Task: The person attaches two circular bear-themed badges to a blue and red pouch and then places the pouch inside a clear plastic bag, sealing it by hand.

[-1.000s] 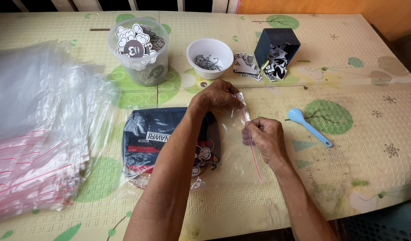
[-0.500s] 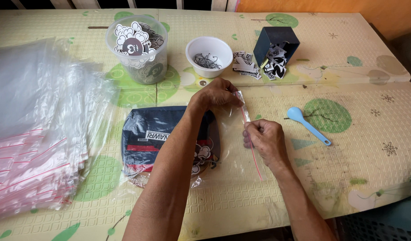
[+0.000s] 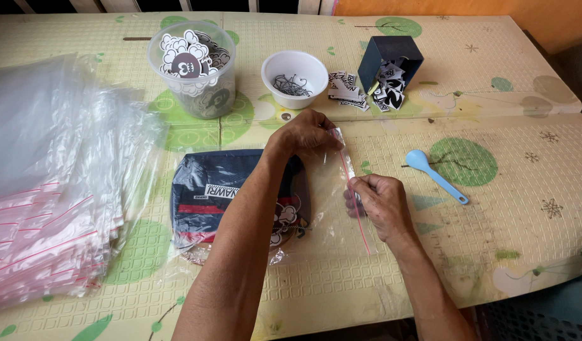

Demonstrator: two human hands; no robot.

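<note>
The bag (image 3: 316, 189), a clear zip pouch with a red seal strip, lies flat on the surface (image 3: 493, 252) in front of the person, a folded dark garment (image 3: 209, 196) inside it. It looks light, limp and slippery, so the stiffer seal edge is likely the best hold. The left hand (image 3: 307, 134) reaches across, fingers pinched on the strip's far end; the right hand (image 3: 376, 201) is curled, fingers pressed closed on the strip nearer the person.

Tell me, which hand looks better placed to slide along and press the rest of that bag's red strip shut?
Probably the right hand: it pinches the red zip strip midway, while the left hand holds the clear bag at its far corner.
</note>
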